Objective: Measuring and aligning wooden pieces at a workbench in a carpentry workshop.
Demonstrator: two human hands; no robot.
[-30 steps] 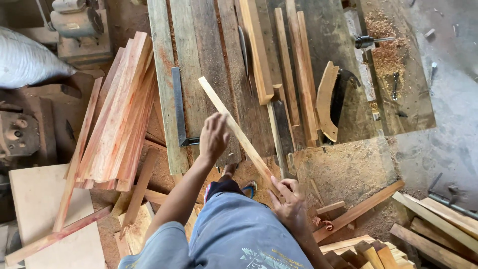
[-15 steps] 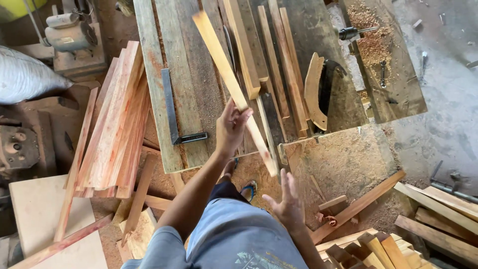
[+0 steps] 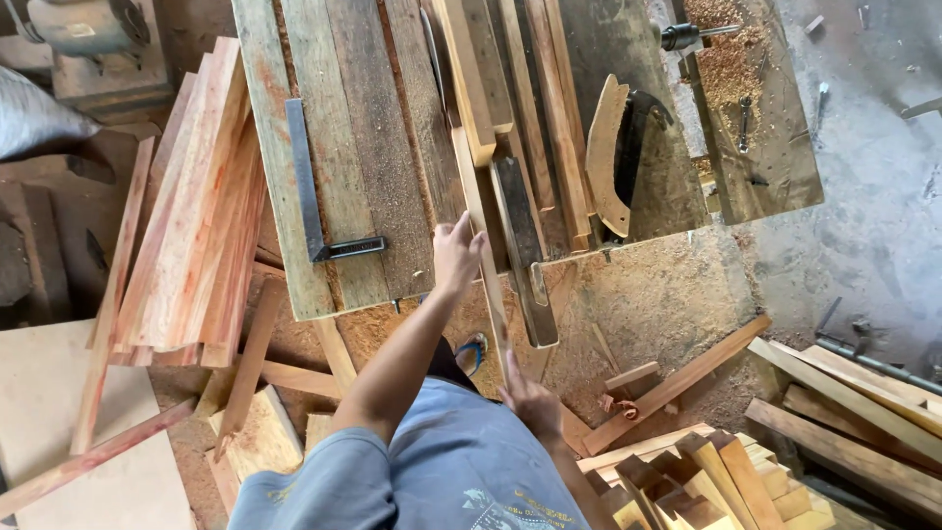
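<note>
Two hands on one thin wood strip (image 3: 479, 211): left hand (image 3: 457, 257) pinches it partway along, fingers closed round it at the near edge of the plank workbench (image 3: 334, 118); right hand (image 3: 528, 397) at the strip's near end, grip state can't tell, fingers hidden. Strip runs from the right fingers up past the left fingers onto the bench, beside a stack of battens (image 3: 535, 108). Steel try square (image 3: 312, 191) lies left of the left fingers, apart from them
</note>
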